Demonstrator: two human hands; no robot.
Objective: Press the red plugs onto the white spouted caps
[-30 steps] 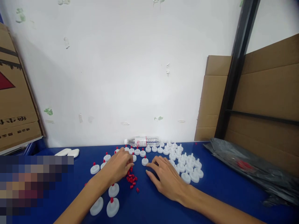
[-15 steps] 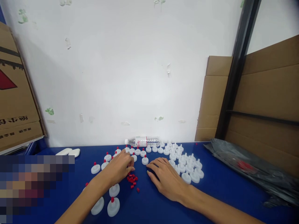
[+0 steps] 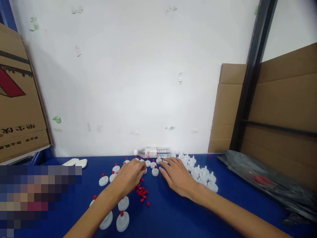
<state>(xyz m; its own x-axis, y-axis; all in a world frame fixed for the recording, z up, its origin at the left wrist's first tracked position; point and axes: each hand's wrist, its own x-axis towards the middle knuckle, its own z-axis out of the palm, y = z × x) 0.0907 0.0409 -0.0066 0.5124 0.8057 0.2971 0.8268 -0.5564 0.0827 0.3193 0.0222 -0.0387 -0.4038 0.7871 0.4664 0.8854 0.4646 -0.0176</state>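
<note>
My left hand [image 3: 130,172] is closed with its fingertips curled down. What it pinches, if anything, is hidden beneath the fingers. Just to its right lies a loose pile of small red caps [image 3: 142,192]. My right hand [image 3: 178,177] reaches over the white nozzle lids [image 3: 202,178], fingers stretched and slightly apart, palm down, its fingertips near the back row. Between the hands stands a white lid with a red tip [image 3: 155,171]. Several more red-tipped lids [image 3: 123,221] stand around my left forearm, some partly hidden by it.
A clear plastic bottle [image 3: 157,152] lies on its side against the wall. Two white rounded objects [image 3: 81,163] rest at the back left of the blue table [image 3: 168,218]. On the right lies a grey plastic bag [image 3: 262,178]. Cardboard [image 3: 22,99] stands at the left.
My right hand has moved toward the back, its fingers now nearer the far lids. The left hand stays close to the red caps, fingers still curled. The whole view has shifted slightly.
</note>
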